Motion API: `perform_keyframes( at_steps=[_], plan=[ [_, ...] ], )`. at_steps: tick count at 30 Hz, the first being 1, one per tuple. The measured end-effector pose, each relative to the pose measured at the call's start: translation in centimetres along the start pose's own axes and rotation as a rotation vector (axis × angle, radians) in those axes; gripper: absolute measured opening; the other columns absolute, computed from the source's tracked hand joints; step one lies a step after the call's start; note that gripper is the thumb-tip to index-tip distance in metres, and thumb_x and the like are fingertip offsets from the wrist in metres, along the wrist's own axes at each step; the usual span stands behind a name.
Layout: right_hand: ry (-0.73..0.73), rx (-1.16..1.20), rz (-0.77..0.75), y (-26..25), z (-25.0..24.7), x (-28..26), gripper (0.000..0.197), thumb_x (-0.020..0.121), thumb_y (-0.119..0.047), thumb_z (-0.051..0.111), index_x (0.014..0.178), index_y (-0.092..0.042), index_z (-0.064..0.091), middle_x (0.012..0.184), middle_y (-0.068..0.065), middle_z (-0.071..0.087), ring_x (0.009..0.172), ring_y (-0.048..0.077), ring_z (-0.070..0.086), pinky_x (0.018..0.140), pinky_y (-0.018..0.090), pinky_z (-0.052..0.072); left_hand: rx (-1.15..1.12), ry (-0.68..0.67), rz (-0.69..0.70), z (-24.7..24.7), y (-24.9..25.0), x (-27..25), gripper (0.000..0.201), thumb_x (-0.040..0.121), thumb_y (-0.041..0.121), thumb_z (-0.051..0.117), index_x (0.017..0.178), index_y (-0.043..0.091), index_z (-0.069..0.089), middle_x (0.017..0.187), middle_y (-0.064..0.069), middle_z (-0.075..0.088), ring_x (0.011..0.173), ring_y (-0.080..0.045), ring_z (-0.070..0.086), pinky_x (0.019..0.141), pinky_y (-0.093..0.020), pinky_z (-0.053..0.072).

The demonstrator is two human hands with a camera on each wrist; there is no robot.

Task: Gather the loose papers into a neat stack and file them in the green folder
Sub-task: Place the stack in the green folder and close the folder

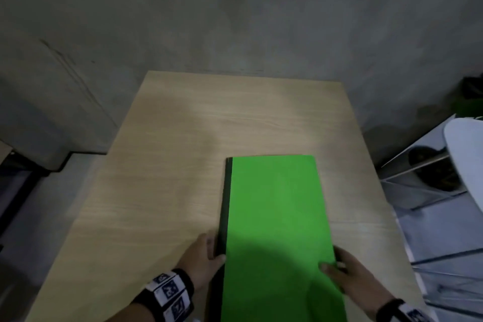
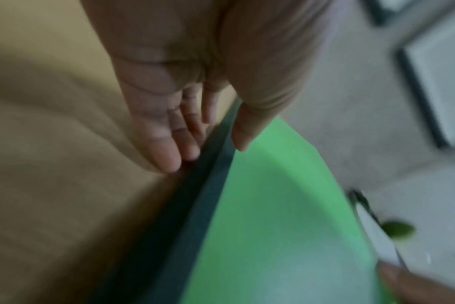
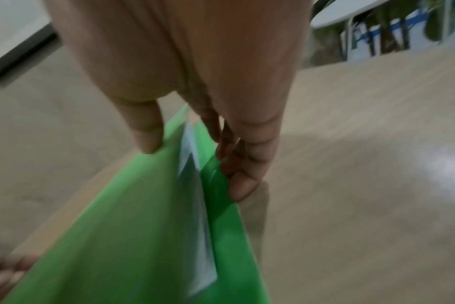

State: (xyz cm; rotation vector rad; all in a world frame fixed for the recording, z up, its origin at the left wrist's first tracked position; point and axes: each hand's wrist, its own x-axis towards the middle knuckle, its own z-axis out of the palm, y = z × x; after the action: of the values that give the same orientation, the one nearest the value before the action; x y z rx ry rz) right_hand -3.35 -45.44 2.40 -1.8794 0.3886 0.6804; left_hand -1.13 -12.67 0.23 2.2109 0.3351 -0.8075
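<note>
1. Both hands clamp the green folder [image 1: 277,217] at its near end: the right hand [image 1: 350,269] pinches the open long edge, thumb on the cover and fingers [image 3: 243,185] curled beneath, while the left hand [image 1: 201,256] holds the dark spine [image 1: 224,206], thumb over the top and fingers [image 2: 169,148] lying against its side.

2. The folder lies closed on the wooden table [image 1: 162,165], toward 5 o'clock of the tabletop, spine at 9 o'clock and open edge at 3 o'clock, its near end reaching the table's front edge.

3. Handling, as a judgement: a light, thin plastic cover that bows under the thumb, likely slick, with sheets free to slide out the open side. Better to take hold at the spine and keep the open edge pinched shut or level.

4. Only the right wrist view shows the papers [image 3: 195,205], a pale band sandwiched between the two green covers; from the head view the folder reads as a plain green slab with nothing loose left on the table.

5. Only the left wrist view shows the spine's thickness and the fingers' lie against it.

6. At 3 o'clock off the table stands a white chair [image 1: 465,159], seen only partly.
</note>
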Motion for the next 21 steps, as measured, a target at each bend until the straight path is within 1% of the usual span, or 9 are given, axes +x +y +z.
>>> perform_keyframes(
  at_steps=[2, 5, 7, 9, 12, 13, 15, 19, 21],
  plan=[
    [0.065, -0.157, 0.017, 1.5, 1.2, 0.3, 0.033, 0.087, -0.008, 0.065, 0.119, -0.014, 0.059, 0.099, -0.006, 0.071, 0.088, 0.009, 0.068, 0.078, 0.017, 0.048, -0.136, -0.057, -0.107, 0.1, -0.4, 0.3, 0.048, 0.086, 0.033, 0.062, 0.126, 0.015, 0.043, 0.108, 0.002, 0.055, 0.095, -0.017, 0.059, 0.076, -0.030, 0.057],
    [0.167, -0.229, 0.121, 2.4, 2.1, 0.7, 0.035, 0.080, -0.014, 0.071, 0.113, -0.013, 0.061, 0.100, 0.003, 0.068, 0.092, 0.018, 0.063, 0.080, 0.023, 0.045, -0.107, -0.115, -0.181, 0.0, -1.1, 0.8, 0.054, 0.086, 0.032, 0.061, 0.132, 0.010, 0.042, 0.125, -0.006, 0.054, 0.097, -0.020, 0.059, 0.071, -0.028, 0.057],
    [0.122, -0.171, 0.147, 1.8, 2.2, 0.8, 0.024, 0.079, -0.014, 0.072, 0.103, -0.014, 0.068, 0.098, 0.002, 0.071, 0.092, 0.018, 0.066, 0.082, 0.025, 0.047, -0.020, -0.135, -0.159, -0.3, -1.4, 1.0, 0.050, 0.085, 0.033, 0.060, 0.127, 0.008, 0.048, 0.125, -0.007, 0.057, 0.100, -0.019, 0.058, 0.082, -0.030, 0.053],
    [0.085, -0.095, 0.144, 1.0, 1.8, 1.0, 0.015, 0.080, -0.006, 0.070, 0.093, -0.013, 0.071, 0.090, 0.003, 0.073, 0.088, 0.019, 0.068, 0.075, 0.026, 0.050, 0.018, -0.148, -0.096, -0.8, -1.3, 0.9, 0.034, 0.086, 0.030, 0.060, 0.115, 0.011, 0.054, 0.117, -0.003, 0.058, 0.098, -0.016, 0.054, 0.082, -0.024, 0.046],
    [0.202, -0.037, 0.057, -0.2, 0.8, 2.3, 0.015, 0.077, 0.001, 0.070, 0.086, -0.011, 0.070, 0.082, 0.008, 0.074, 0.082, 0.026, 0.069, 0.073, 0.032, 0.052, -0.111, -0.161, -0.024, -1.8, -0.1, 1.7, 0.026, 0.085, 0.028, 0.062, 0.108, 0.018, 0.060, 0.113, 0.002, 0.062, 0.102, -0.018, 0.059, 0.089, -0.029, 0.047],
    [0.239, -0.023, 0.031, -0.9, 0.3, 2.8, 0.014, 0.077, 0.002, 0.070, 0.085, -0.009, 0.069, 0.080, 0.010, 0.073, 0.079, 0.028, 0.067, 0.073, 0.034, 0.052, -0.153, -0.159, 0.001, -2.3, 0.9, 2.2, 0.020, 0.083, 0.028, 0.063, 0.101, 0.018, 0.062, 0.107, 0.001, 0.066, 0.096, -0.020, 0.063, 0.089, -0.034, 0.050],
    [0.296, -0.017, 0.008, -2.6, -1.3, 4.6, 0.008, 0.080, 0.002, 0.067, 0.080, -0.006, 0.065, 0.074, 0.012, 0.069, 0.071, 0.028, 0.063, 0.070, 0.035, 0.049, -0.142, -0.119, 0.061, -3.5, 3.6, 3.7, 0.013, 0.086, 0.027, 0.061, 0.086, 0.015, 0.056, 0.092, 0.000, 0.065, 0.078, -0.018, 0.060, 0.076, -0.031, 0.050],
    [0.429, -0.043, -0.022, -6.4, -5.7, 10.3, 0.016, 0.081, 0.000, 0.063, 0.070, -0.011, 0.065, 0.065, 0.012, 0.067, 0.065, 0.028, 0.062, 0.068, 0.044, 0.053, -0.102, -0.016, 0.145, -5.5, 10.4, 8.1, 0.033, 0.092, 0.032, 0.053, 0.117, 0.011, 0.053, 0.099, -0.003, 0.060, 0.065, -0.013, 0.059, 0.059, -0.025, 0.046],
    [0.486, -0.050, -0.038, -8.1, -7.8, 13.4, 0.018, 0.080, -0.002, 0.062, 0.067, -0.014, 0.067, 0.063, 0.012, 0.067, 0.063, 0.027, 0.062, 0.066, 0.045, 0.054, -0.102, 0.024, 0.155, -6.2, 13.4, 10.6, 0.037, 0.092, 0.033, 0.051, 0.124, 0.013, 0.051, 0.097, 0.000, 0.062, 0.059, -0.012, 0.058, 0.055, -0.024, 0.045]
  ],
)
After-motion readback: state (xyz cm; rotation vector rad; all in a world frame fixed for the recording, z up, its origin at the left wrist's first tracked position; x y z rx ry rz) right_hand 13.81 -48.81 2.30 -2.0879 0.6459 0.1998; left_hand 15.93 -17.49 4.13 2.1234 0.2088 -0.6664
